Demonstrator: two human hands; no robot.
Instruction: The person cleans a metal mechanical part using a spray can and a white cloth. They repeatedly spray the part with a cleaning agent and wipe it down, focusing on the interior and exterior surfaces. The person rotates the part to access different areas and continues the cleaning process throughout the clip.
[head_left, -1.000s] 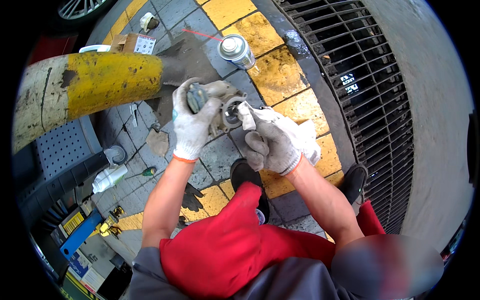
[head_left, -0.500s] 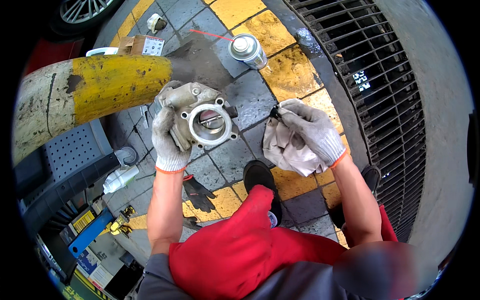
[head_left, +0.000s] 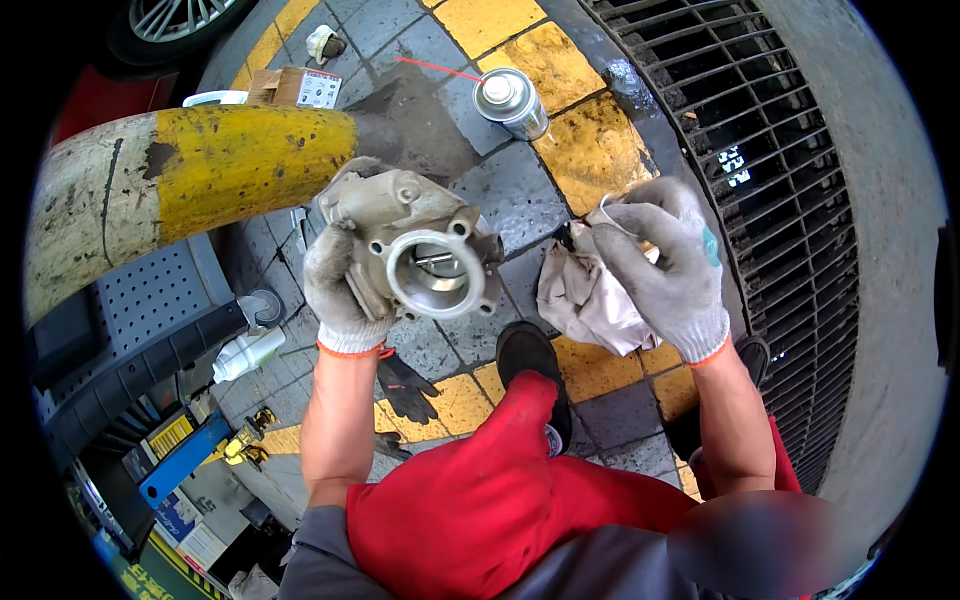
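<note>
My left hand [head_left: 340,280], in a grey-white knit glove with an orange-edged cuff, grips a metal throttle body [head_left: 370,205] by its left side. Its round bore faces up toward me, and a plate on a shaft shows inside. To the right, my right hand [head_left: 675,265], gloved the same way with a teal spot on the back, has its fingers curled in a pinch at a crumpled, stained pale rag [head_left: 595,295]. The rag hangs beside and below the fingers; part of it is hidden behind the hand.
A spray can [head_left: 512,103] with a red straw stands on the tiles ahead. A yellow-white pipe [head_left: 250,150] juts in from the left, near the throttle body. A floor grate [head_left: 760,180] runs along the right. A dark glove [head_left: 407,388] and a grey cart [head_left: 150,300] are at left.
My right hand has risen and turned, its fingers shifting their hold at the top of the rag. The throttle body has moved slightly right and nearer, tilting a little.
</note>
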